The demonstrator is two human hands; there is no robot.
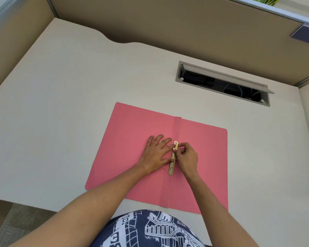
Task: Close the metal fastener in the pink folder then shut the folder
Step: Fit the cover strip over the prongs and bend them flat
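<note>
The pink folder (203, 157) lies open and flat on the white desk (61, 104), spine running toward me. A gold metal fastener (172, 167) sits along the spine near the middle. My left hand (156, 154) rests flat on the left cover, fingers spread, with fingertips and thumb touching the fastener bar. My right hand (187, 155) comes from the right side, thumb and forefinger pinched at the bar's upper end. The middle of the fastener is partly hidden by my fingers.
A grey cable slot (221, 82) with its lid raised is set into the desk behind the folder. Tan partition walls (150, 24) enclose the desk at the back and left. The desk's front edge runs close to my body.
</note>
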